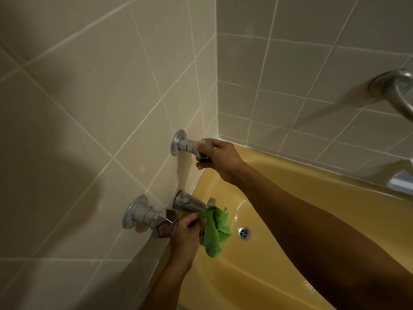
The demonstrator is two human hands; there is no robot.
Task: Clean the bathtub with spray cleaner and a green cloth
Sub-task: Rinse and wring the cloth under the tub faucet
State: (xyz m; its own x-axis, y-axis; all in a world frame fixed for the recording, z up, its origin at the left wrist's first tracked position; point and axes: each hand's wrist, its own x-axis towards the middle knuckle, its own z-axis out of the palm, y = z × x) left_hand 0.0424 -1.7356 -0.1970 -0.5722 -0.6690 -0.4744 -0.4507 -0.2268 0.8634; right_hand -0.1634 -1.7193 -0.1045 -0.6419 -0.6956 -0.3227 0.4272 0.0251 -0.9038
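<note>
The yellow bathtub fills the lower right, with its chrome drain near the tap end. My right hand grips the upper chrome tap handle on the tiled wall. Below it, my left hand pinches the crumpled green cloth, which hangs just under the chrome spout. The lower tap handle sits just left of my left hand. No spray cleaner is in view.
Beige tiled walls meet in a corner above the tub. A chrome grab bar is fixed to the right wall at the frame's edge. A pale object rests on the tub's far rim.
</note>
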